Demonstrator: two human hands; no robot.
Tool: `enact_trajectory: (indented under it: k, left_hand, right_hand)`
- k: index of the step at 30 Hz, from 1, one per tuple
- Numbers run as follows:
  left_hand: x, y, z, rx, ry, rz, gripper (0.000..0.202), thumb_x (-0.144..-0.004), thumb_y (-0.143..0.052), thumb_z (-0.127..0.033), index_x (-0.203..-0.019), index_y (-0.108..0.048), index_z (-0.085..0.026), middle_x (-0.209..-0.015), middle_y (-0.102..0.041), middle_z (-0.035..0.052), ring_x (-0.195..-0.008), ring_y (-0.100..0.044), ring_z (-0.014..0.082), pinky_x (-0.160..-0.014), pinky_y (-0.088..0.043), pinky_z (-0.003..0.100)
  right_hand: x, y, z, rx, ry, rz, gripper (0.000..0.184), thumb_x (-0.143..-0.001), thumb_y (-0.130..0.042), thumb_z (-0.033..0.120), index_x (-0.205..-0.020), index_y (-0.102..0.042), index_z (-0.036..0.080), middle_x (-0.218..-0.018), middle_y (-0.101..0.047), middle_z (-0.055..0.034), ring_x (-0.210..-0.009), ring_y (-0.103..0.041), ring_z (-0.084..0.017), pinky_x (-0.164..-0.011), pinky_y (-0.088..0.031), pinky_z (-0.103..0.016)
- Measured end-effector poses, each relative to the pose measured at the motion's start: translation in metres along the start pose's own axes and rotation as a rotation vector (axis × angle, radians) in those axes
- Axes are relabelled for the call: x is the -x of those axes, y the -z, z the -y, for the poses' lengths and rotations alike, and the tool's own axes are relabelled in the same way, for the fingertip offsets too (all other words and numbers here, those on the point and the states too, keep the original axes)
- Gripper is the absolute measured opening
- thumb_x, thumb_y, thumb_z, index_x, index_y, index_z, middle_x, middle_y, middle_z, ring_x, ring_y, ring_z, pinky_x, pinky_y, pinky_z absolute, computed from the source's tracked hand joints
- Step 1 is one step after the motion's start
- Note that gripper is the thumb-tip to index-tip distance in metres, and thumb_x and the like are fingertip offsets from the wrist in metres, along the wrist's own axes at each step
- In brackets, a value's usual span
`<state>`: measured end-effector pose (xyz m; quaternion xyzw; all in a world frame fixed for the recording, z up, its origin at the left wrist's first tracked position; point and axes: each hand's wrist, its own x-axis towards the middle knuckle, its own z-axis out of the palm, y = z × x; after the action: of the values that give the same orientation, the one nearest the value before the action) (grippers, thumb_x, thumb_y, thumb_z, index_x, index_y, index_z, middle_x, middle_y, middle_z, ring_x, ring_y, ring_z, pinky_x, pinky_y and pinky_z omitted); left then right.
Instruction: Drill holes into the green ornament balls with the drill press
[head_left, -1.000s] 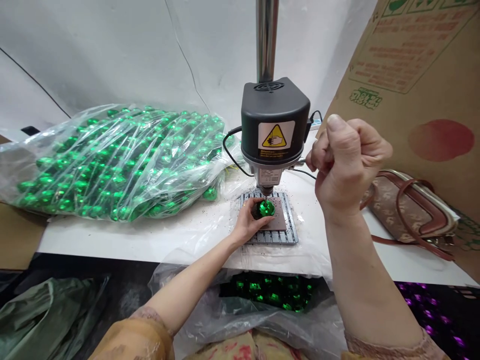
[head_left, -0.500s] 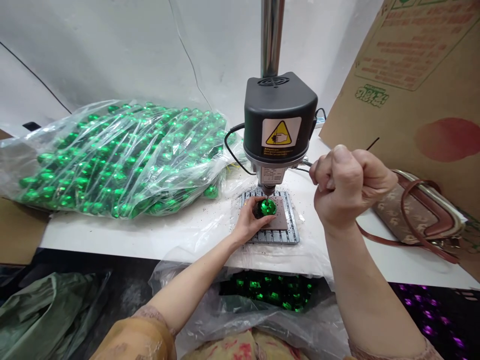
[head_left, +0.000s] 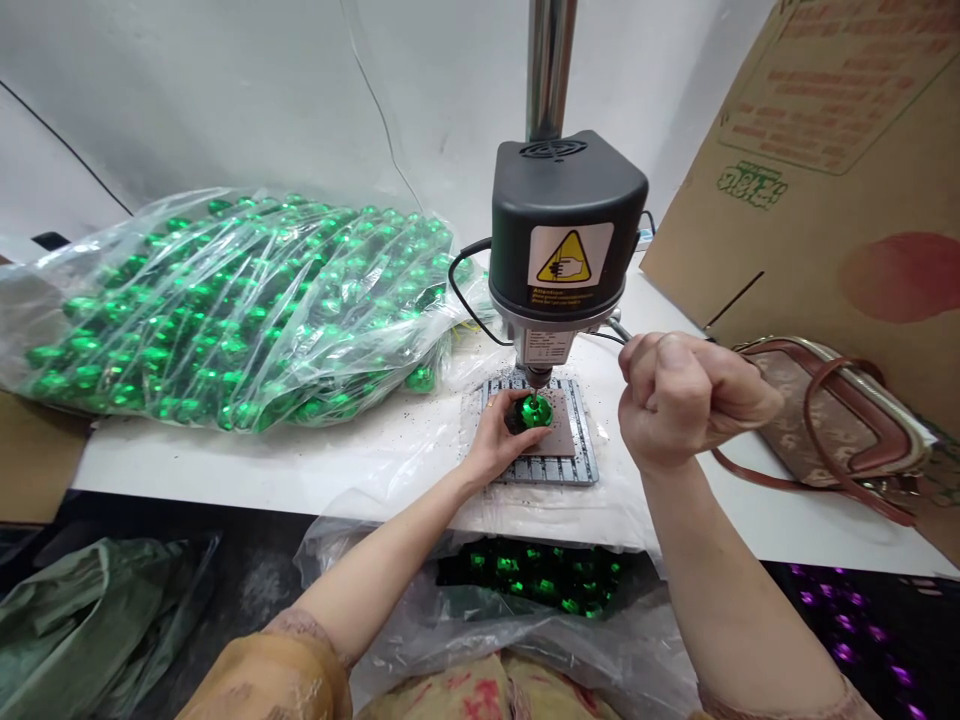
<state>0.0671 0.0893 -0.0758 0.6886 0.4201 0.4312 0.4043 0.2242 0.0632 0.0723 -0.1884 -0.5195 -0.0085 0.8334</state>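
Observation:
My left hand [head_left: 501, 437] is closed around a shiny green faceted ball [head_left: 537, 411], thumb and fingers on its sides. The ball rests on a brownish pad [head_left: 559, 440] over the slotted metal base [head_left: 587, 470] of a small drill press [head_left: 568, 200]. Straight above the ball is the drill chuck [head_left: 538, 377], its thin bit reaching the ball's top. My right hand [head_left: 679, 400] makes a fist at the end of the drill press lever [head_left: 618, 328], to the right of the motor head. Most of the lever is hidden by the fingers. A thin dark rod [head_left: 736, 300] sticks up behind that fist.
A large clear bag of green balls [head_left: 247, 310] lies at left on the white table [head_left: 187, 465]. More green balls [head_left: 532, 575] sit in plastic below the front edge. A handbag [head_left: 840, 430] and a cardboard box [head_left: 810, 190] stand right. Purple balls [head_left: 847, 620] show lower right.
My right fist has moved down with the lever, and more of the dark rod shows behind it. My left hand still holds the green ball in place. The view has shifted slightly.

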Motion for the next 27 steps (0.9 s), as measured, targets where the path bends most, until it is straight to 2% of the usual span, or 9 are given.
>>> enact_trajectory:
  k: [7, 12, 16, 18, 20, 23, 27]
  left_hand:
    - [0.000, 0.000, -0.002, 0.001, 0.011, 0.000, 0.058, -0.071, -0.087, -0.040, -0.119, -0.060, -0.021, -0.116, -0.065, 0.0086, -0.111, -0.062, 0.0271, -0.099, -0.049, 0.043]
    - [0.000, 0.000, -0.002, -0.003, 0.020, 0.001, 0.058, -0.071, -0.087, -0.039, -0.119, -0.061, -0.021, -0.116, -0.064, 0.0084, -0.111, -0.062, 0.0272, -0.099, -0.049, 0.044]
    - [0.000, 0.001, -0.001, 0.002, 0.043, 0.008, 0.059, -0.070, -0.088, -0.039, -0.119, -0.061, -0.021, -0.116, -0.065, 0.0089, -0.111, -0.062, 0.0276, -0.099, -0.050, 0.044]
    - [0.000, 0.000, 0.000, 0.019, 0.057, 0.009, 0.060, -0.069, -0.088, -0.038, -0.119, -0.061, -0.020, -0.117, -0.065, 0.0095, -0.112, -0.062, 0.0282, -0.098, -0.051, 0.044]
    - [0.000, -0.001, -0.001, 0.027, 0.072, -0.005, 0.060, -0.069, -0.089, -0.037, -0.119, -0.061, -0.020, -0.116, -0.066, 0.0100, -0.111, -0.063, 0.0284, -0.097, -0.051, 0.044]
    - [0.002, -0.001, -0.009, 0.024, 0.076, -0.039, 0.057, -0.070, -0.087, -0.036, -0.118, -0.061, -0.020, -0.116, -0.066, 0.0103, -0.109, -0.064, 0.0276, -0.096, -0.052, 0.043]
    - [0.021, 0.010, -0.031, -0.127, -0.018, -0.175, 0.048, -0.073, -0.084, -0.040, -0.112, -0.062, -0.022, -0.109, -0.066, 0.0081, -0.106, -0.064, 0.0269, -0.091, -0.052, 0.042]
  right_hand:
    - [0.006, 0.003, -0.007, -0.030, 0.085, 0.001, 0.049, -0.081, -0.058, 0.012, -0.055, -0.016, 0.018, -0.046, -0.025, 0.0070, -0.039, -0.025, -0.002, -0.040, -0.024, -0.023]
    - [0.012, 0.007, -0.009, -0.044, 0.096, 0.029, 0.048, -0.081, -0.057, 0.010, -0.055, -0.017, 0.017, -0.047, -0.027, 0.0069, -0.040, -0.026, -0.002, -0.042, -0.027, -0.024]
    - [0.011, 0.005, -0.001, -0.039, 0.066, 0.034, 0.048, -0.081, -0.057, 0.010, -0.053, -0.018, 0.017, -0.045, -0.029, 0.0070, -0.039, -0.028, -0.002, -0.043, -0.028, -0.025]
    - [0.000, 0.000, 0.006, -0.024, -0.032, 0.001, 0.049, -0.081, -0.058, 0.010, -0.049, -0.022, 0.017, -0.043, -0.029, 0.0072, -0.038, -0.028, -0.002, -0.042, -0.026, -0.025]
    - [-0.020, -0.009, 0.014, -0.017, -0.243, -0.025, 0.047, -0.080, -0.060, 0.010, -0.046, -0.028, 0.018, -0.040, -0.029, 0.0077, -0.036, -0.030, -0.004, -0.041, -0.025, -0.026]
    - [-0.055, -0.024, 0.018, -0.018, -0.464, -0.015, 0.038, -0.076, -0.061, 0.010, -0.046, -0.040, 0.020, -0.039, -0.038, 0.0073, -0.036, -0.033, -0.005, -0.039, -0.026, -0.026]
    - [-0.078, -0.033, 0.012, -0.065, -0.610, -0.018, 0.041, -0.076, -0.062, 0.012, -0.043, -0.039, 0.021, -0.036, -0.033, 0.0083, -0.032, -0.029, -0.005, -0.032, -0.020, -0.025]
